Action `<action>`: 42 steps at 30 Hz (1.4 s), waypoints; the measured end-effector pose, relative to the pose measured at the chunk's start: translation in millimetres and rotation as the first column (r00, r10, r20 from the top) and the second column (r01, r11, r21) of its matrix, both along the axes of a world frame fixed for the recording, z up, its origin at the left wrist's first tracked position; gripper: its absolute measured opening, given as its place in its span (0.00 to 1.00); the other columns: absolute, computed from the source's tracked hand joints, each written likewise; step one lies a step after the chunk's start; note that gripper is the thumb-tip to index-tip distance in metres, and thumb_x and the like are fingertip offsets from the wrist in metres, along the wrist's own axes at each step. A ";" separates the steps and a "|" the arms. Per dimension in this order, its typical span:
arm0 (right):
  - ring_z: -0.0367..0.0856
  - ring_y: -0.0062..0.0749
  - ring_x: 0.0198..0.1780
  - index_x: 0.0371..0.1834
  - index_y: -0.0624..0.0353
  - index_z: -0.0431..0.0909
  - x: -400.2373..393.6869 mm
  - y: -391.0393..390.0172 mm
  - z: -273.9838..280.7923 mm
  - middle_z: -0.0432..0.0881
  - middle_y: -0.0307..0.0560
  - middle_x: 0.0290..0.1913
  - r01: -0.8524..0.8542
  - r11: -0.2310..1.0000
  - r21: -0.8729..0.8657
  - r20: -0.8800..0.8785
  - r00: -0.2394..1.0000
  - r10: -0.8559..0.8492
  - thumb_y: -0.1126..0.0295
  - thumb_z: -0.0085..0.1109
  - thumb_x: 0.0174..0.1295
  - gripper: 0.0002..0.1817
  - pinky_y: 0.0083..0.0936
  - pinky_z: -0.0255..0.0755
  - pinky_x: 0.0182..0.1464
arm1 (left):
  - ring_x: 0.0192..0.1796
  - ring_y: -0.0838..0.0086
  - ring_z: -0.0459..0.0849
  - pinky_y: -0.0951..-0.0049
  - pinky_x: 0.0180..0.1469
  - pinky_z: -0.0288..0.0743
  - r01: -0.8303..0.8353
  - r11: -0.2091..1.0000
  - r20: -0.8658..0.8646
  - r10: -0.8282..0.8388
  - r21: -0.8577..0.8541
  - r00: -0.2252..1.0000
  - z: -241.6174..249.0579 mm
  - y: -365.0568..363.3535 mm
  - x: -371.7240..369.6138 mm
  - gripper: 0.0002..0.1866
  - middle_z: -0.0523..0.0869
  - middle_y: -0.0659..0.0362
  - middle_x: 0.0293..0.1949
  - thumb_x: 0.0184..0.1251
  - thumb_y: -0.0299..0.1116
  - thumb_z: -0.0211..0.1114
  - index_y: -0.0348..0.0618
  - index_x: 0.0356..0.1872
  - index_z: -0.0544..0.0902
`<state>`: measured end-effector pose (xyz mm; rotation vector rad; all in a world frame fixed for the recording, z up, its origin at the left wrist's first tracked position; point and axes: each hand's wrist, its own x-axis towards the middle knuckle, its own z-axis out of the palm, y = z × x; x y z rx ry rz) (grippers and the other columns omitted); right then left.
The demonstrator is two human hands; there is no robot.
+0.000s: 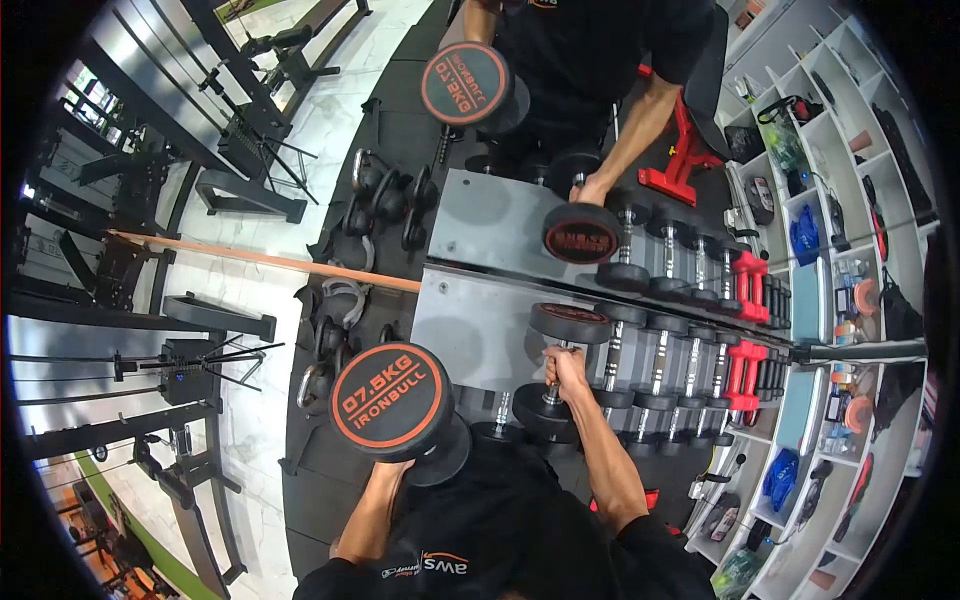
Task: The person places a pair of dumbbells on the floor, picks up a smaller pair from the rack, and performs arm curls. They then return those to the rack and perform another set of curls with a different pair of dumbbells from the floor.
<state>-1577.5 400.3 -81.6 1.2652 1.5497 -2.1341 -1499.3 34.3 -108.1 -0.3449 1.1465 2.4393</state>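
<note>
My left hand (393, 469) is closed around a black dumbbell (392, 398), whose near end face carries orange lettering, "07.5KG IRONBULL". That dumbbell's round head covers most of the fingers, and it is held up in front of my chest, left of the rack. Farther right, my right hand (566, 371) wraps the metal handle of a second black dumbbell (569, 323) with an orange ring on its end. This one is at the rack, just left of the row of other dumbbells (617, 362).
A grey rack surface (465, 318) lies against a wall mirror (500, 215) that reflects my arms and both weights. Red dumbbells (744, 372) sit at the row's right. Kettlebells (325, 345) are on the left floor, white shelves (815, 490) at right, cable machines (190, 355) far left.
</note>
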 end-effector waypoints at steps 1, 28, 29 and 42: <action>0.58 0.21 0.11 0.17 0.55 0.68 -5.0 1.2 -1.9 0.63 0.35 0.13 0.000 1.000 -0.009 0.014 1.000 0.000 0.74 0.60 0.56 0.12 0.25 0.58 0.15 | 0.52 0.73 0.80 0.70 0.53 0.78 0.003 1.000 -0.002 -0.003 0.000 1.000 -1.4 -0.5 -0.9 0.15 0.81 0.58 0.53 0.70 0.28 0.65 0.43 0.56 0.77; 0.55 0.23 0.10 0.17 0.51 0.62 -41.7 12.5 -37.9 0.58 0.34 0.13 0.052 0.995 -0.091 0.199 0.979 -0.033 0.75 0.55 0.58 0.15 0.29 0.54 0.13 | 0.15 0.77 0.66 0.74 0.23 0.66 0.496 0.850 0.406 -0.396 -0.176 0.824 53.0 121.3 -133.9 0.15 0.66 0.64 0.13 0.69 0.31 0.60 0.46 0.20 0.70; 0.55 0.23 0.10 0.16 0.51 0.62 -42.3 11.9 -40.1 0.58 0.34 0.13 0.052 0.996 -0.075 0.196 0.980 -0.037 0.75 0.55 0.58 0.16 0.29 0.54 0.13 | 0.14 0.75 0.66 0.72 0.22 0.66 0.479 0.859 0.410 -0.377 -0.179 0.830 51.2 126.1 -137.8 0.17 0.66 0.63 0.12 0.66 0.30 0.62 0.45 0.17 0.69; 0.62 0.27 0.09 0.15 0.56 0.64 -46.1 10.3 -28.7 0.63 0.40 0.11 0.090 0.996 -0.001 0.204 0.975 -0.088 0.74 0.58 0.54 0.14 0.31 0.58 0.12 | 0.12 0.77 0.65 0.70 0.19 0.64 0.606 0.775 0.518 -0.450 -0.177 0.727 -4.6 175.0 -194.8 0.14 0.67 0.64 0.12 0.60 0.29 0.63 0.46 0.18 0.69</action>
